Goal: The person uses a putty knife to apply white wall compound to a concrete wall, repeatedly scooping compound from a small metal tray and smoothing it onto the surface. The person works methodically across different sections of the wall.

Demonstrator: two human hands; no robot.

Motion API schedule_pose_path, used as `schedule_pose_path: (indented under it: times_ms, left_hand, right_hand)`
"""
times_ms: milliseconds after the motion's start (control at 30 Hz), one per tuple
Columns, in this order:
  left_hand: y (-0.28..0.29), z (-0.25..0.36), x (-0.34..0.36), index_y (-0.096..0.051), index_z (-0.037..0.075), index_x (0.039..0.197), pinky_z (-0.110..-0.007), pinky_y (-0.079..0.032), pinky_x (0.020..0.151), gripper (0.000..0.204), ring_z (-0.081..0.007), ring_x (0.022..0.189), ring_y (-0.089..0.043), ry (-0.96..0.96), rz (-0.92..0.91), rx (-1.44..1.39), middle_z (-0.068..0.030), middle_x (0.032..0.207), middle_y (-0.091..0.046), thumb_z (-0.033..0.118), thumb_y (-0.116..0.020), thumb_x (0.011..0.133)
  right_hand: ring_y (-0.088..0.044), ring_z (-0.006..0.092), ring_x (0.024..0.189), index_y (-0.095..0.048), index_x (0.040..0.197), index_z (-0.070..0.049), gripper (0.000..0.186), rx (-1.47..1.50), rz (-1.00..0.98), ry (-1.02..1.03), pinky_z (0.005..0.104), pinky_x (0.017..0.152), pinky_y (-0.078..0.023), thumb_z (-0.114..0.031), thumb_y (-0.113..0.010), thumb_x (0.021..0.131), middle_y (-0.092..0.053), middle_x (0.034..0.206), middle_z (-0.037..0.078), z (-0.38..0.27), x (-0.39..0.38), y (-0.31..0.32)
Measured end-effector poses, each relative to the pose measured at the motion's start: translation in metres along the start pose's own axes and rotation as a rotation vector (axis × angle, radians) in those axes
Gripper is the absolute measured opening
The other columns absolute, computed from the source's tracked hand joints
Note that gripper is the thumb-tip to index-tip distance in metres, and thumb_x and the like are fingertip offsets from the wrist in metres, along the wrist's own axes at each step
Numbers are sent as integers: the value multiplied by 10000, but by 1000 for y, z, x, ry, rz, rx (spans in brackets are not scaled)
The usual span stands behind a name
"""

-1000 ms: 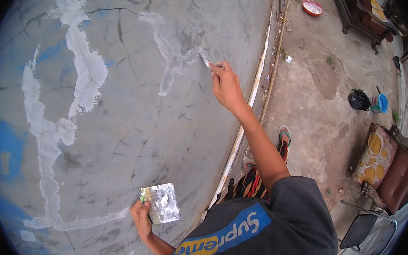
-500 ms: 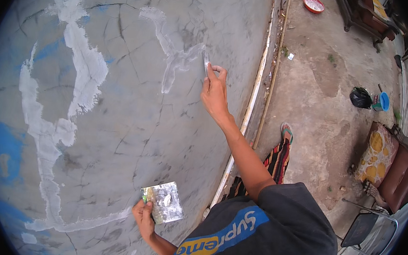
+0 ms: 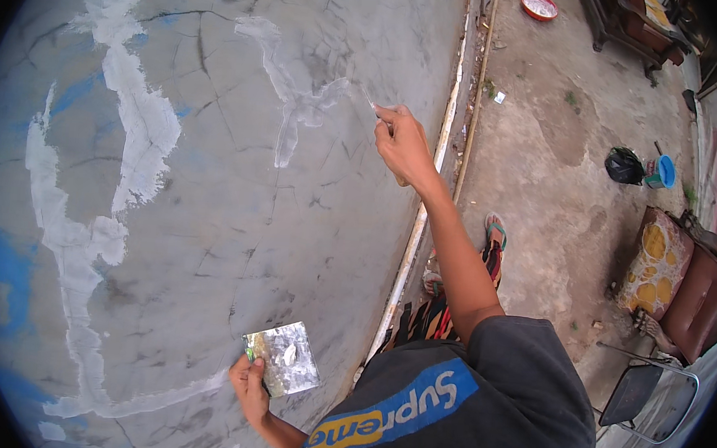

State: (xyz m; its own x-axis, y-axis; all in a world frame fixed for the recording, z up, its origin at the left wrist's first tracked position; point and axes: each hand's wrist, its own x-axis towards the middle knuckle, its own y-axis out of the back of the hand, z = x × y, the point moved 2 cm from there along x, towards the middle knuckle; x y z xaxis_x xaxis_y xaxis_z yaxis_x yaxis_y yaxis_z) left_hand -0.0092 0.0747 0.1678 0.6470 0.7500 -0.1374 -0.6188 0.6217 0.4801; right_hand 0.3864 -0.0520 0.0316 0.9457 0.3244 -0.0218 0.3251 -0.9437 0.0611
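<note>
My right hand (image 3: 405, 150) is closed round a putty knife. Only a thin edge of its blade (image 3: 371, 100) shows, close to the cracked grey wall (image 3: 193, 295); I cannot tell whether it touches. Just left of the blade is a fresh Y-shaped smear of pale putty (image 3: 294, 101). Lower down, my left hand (image 3: 251, 391) grips a square metal plate (image 3: 300, 375) by its left edge, thumb on top. A small dab of white putty (image 3: 289, 354) lies on the plate, amid smeared residue.
Longer white putty bands (image 3: 148, 132) run down the wall's left side. A pipe (image 3: 480, 90) follows the wall's foot. On the concrete ground are a red basin (image 3: 539, 6), a black bag (image 3: 624, 166), a blue bucket (image 3: 664, 172), a worn sofa (image 3: 695, 284) and a chair (image 3: 633, 395).
My right hand has moved right and slightly down with the putty knife, off the right end of the smear, and the blade has turned more edge-on. My left hand still holds the plate.
</note>
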Motion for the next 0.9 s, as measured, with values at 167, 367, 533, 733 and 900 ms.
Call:
schedule_pose_path:
  times_ms: [167,367,533,733,900]
  left_hand:
    - [1,-3,2,-633,-36,871,-226,-239,571,192,-23,645,-355,0,-18,11,83,706,-502,149,-602,915]
    - [0,-2,-1,-629,-35,858,-233,-230,561,188,-25,632,-347,24,10,31,83,683,-479,144,-608,913]
    - [1,-3,1,-634,-36,851,-236,-236,566,196,-30,638,-352,-8,-16,2,78,679,-477,148,-615,915]
    - [-4,1,1,-631,-36,837,-234,-258,578,205,-36,657,-376,-2,11,-3,71,698,-504,154,-618,914]
    - [4,-3,0,-639,-38,860,-225,-285,594,194,-38,680,-405,6,-27,29,61,736,-540,147,-617,911]
  right_hand:
    - [-603,218,768,-584,1262,82,373,-106,-35,56,358,747,-483,-72,-502,933,-570,994,163,-5,-1,-8]
    - [-609,275,762,-598,1222,103,352,-104,-111,107,386,763,-486,-57,-498,925,-582,991,196,-8,-15,1]
    - [-626,326,803,-601,1209,110,349,-122,20,123,407,777,-491,-47,-489,919,-590,1008,226,-14,0,-7]
    - [-621,369,860,-556,1243,142,386,-142,-58,187,430,783,-501,-15,-456,904,-555,1062,246,-21,-24,-21]
    - [-604,353,867,-547,1236,159,378,-83,48,125,420,770,-494,10,-440,907,-555,1064,247,-10,-11,-11]
